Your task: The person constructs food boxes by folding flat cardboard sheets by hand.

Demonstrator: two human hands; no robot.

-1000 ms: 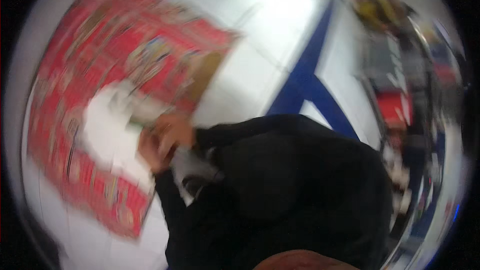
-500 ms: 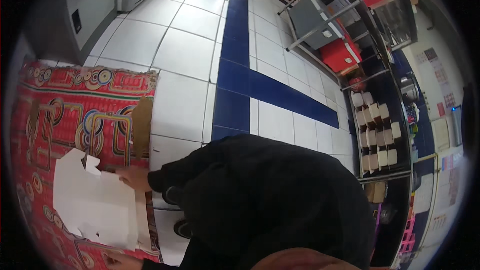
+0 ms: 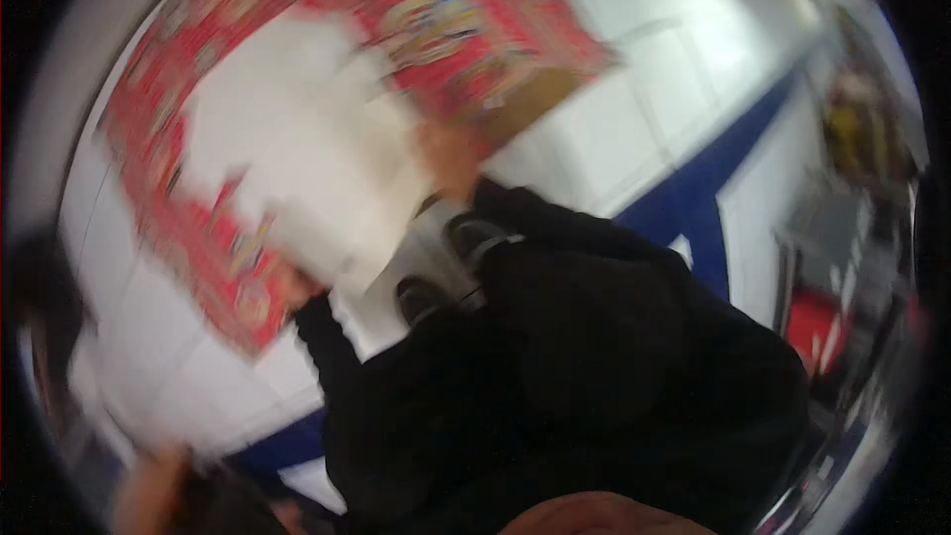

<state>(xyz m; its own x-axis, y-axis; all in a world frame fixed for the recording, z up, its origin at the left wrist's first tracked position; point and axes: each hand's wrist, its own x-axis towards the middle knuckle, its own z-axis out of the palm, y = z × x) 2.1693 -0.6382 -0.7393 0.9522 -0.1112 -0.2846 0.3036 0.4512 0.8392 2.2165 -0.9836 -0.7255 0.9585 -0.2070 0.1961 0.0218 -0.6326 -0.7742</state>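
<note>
A flat white cardboard box blank (image 3: 287, 119), with cut notches and tabs along its edges, lies over the red patterned mat. My right hand (image 3: 451, 154) is at its right edge, fingers smeared by motion. By the corner nearest me is my left hand (image 3: 289, 285), blurred too, beside a notched edge. Whether either hand grips the cardboard cannot be made out. My dark sleeves and the dark shoes (image 3: 475, 235) show close to the cardboard's near edge.
Under the cardboard spreads the red mat (image 3: 168, 228) on white floor tiles, with a blue tile stripe (image 3: 693, 178) to the right. Another person's hand (image 3: 154, 485) shows blurred at lower left. Grey and red boxes (image 3: 817, 322) stand on a rack at right.
My view has swung left, so the mat and cardboard now sit further up and nearer the middle. My left hand shows more fully. Another person's hand has come into view. The picture is blurred.
</note>
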